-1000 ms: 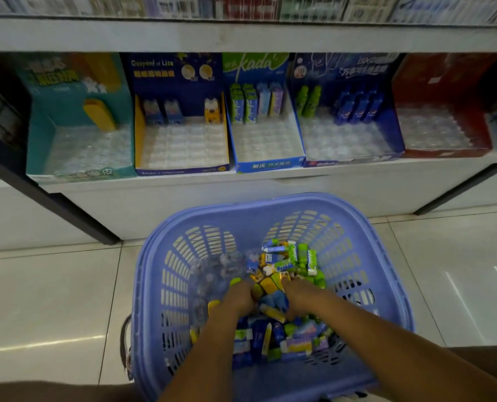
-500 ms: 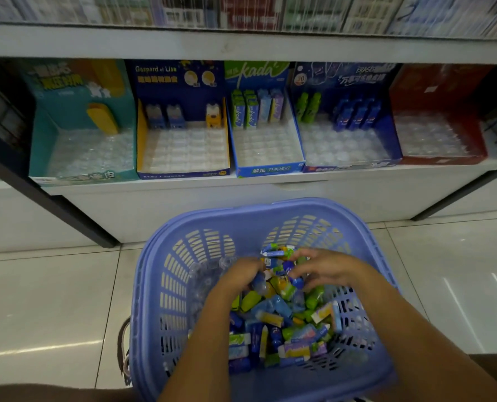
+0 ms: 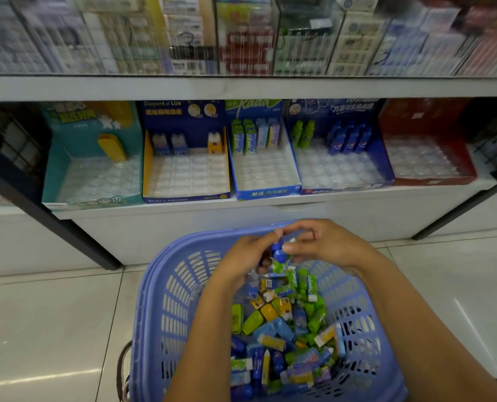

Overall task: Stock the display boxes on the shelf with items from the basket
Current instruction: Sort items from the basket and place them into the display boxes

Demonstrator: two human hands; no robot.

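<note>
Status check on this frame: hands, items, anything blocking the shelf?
Left hand and right hand both gripping small blue items above the basket. Display boxes mostly empty. Path to shelf open.

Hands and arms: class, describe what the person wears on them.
The left forearm and right forearm are bare: no sleeves, gloves or watch show. The left hand is unadorned; the right hand has a thin reddish band on one finger, possibly a ring.
</note>
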